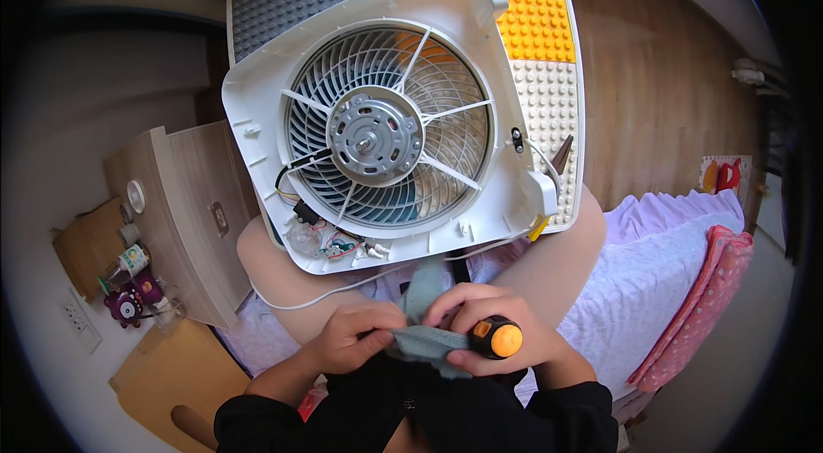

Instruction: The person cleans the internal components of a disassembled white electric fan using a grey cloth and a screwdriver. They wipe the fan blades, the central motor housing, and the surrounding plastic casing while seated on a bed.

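A grey-green cloth (422, 343) is bunched in front of my body, pinched between the fingers of my left hand (353, 336). My right hand (513, 320) grips a screwdriver (495, 337) by its black handle with an orange end, and its fingers also press on the cloth. The screwdriver's shaft is hidden by the cloth and hand. Beyond my hands lies an opened white fan housing (257, 93), back side up. At its centre sits a round metal motor (375, 136) within a ring grille; thin wires and a small circuit board (336, 246) show at the near edge.
The housing rests on a table topped with grey, yellow and white studded plates (480, 3). Pliers (561, 155) lie partly under its right side. A white cord (300, 306) runs across my legs. A wooden cabinet (193, 213) stands left; a pink dotted cloth (699, 307) lies right.
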The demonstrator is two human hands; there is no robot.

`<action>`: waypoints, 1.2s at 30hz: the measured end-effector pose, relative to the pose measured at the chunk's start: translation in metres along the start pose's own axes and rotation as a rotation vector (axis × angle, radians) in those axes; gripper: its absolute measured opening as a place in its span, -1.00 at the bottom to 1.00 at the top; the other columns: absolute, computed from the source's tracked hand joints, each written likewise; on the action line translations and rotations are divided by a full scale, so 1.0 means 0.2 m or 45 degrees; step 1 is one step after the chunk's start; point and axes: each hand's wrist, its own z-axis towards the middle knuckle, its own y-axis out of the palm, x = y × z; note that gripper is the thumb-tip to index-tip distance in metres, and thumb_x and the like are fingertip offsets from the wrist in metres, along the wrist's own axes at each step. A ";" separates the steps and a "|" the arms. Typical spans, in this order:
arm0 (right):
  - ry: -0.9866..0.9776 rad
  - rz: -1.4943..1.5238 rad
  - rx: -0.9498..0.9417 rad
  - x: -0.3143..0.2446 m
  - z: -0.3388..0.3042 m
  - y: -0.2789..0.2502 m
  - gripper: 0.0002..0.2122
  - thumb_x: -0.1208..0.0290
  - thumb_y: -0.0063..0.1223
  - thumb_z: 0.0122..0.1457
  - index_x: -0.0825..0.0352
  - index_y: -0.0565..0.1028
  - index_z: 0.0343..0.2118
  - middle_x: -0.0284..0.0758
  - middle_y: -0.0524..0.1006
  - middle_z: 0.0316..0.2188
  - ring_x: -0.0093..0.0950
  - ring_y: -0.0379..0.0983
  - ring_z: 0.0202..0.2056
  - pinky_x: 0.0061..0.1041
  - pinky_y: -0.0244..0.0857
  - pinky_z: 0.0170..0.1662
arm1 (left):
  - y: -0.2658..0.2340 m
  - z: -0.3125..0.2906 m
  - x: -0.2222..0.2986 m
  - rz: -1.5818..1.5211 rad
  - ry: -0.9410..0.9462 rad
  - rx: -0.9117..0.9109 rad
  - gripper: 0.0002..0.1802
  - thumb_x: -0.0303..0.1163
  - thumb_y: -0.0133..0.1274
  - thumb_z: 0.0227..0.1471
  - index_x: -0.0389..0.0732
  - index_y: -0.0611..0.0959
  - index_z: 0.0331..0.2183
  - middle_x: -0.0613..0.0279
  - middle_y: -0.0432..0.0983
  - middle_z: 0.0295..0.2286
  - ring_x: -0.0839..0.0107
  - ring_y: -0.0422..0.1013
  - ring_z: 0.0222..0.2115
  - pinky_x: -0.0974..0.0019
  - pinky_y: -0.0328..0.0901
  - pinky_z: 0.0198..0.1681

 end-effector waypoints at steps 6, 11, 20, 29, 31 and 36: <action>0.537 0.021 0.106 0.03 0.00 -0.02 -0.83 0.54 0.24 -0.09 0.34 0.42 -0.48 -0.32 0.55 -0.48 -0.56 0.46 -0.44 -0.59 0.33 -0.34 | -0.04 0.01 0.07 0.140 -0.196 0.141 -0.86 -0.48 0.12 0.00 -0.33 0.56 -0.35 0.16 0.50 -0.41 0.42 0.42 -0.40 0.41 0.29 -0.32; 0.612 -0.020 0.137 0.06 0.02 0.00 -0.81 0.51 0.26 -0.11 0.34 0.43 -0.49 -0.28 0.56 -0.47 -0.56 0.47 -0.41 -0.58 0.33 -0.30 | -0.10 -0.02 0.13 0.113 -0.395 0.068 -0.86 -0.50 0.13 -0.03 -0.31 0.57 -0.34 0.21 0.51 -0.40 0.45 0.43 -0.40 0.45 0.29 -0.34; 0.669 0.009 0.229 0.08 0.05 0.00 -0.81 0.48 0.27 -0.09 0.33 0.43 -0.49 -0.40 0.50 -0.47 -0.67 0.36 -0.42 -0.66 0.23 -0.32 | -0.19 -0.05 0.04 0.088 -0.217 0.008 -0.83 -0.45 0.13 -0.02 -0.31 0.57 -0.33 0.16 0.50 -0.39 0.39 0.41 -0.41 0.41 0.30 -0.31; 0.473 -0.285 0.489 0.03 0.17 0.00 -0.70 0.37 0.35 -0.14 0.36 0.48 -0.37 -0.29 0.50 -0.35 -0.52 0.41 -0.33 -0.55 0.28 -0.21 | -0.29 0.06 0.00 -0.317 -0.343 0.122 -0.73 -0.37 -0.11 0.18 -0.30 0.48 -0.13 0.31 0.44 -0.35 0.58 0.33 -0.32 0.48 0.24 -0.25; 0.142 -0.807 0.427 0.00 0.17 -0.05 -0.62 0.32 0.38 -0.20 0.34 0.50 -0.31 -0.24 0.47 -0.28 -0.44 0.41 -0.29 -0.50 0.27 -0.17 | -0.32 0.14 0.01 -0.432 -0.378 0.185 -0.71 -0.30 -0.21 0.24 -0.30 0.46 -0.16 0.38 0.38 -0.37 0.64 0.27 -0.33 0.52 0.22 -0.24; 0.071 -0.806 0.808 -0.09 0.05 -0.07 -0.39 -0.09 0.32 -0.23 0.40 0.52 -0.26 -0.39 0.32 -0.51 -0.57 0.22 -0.46 -0.62 0.07 -0.40 | -0.38 0.17 -0.06 -0.421 -0.376 0.202 -0.71 -0.28 -0.23 0.25 -0.30 0.44 -0.16 0.38 0.38 -0.37 0.70 0.26 -0.35 0.56 0.21 -0.25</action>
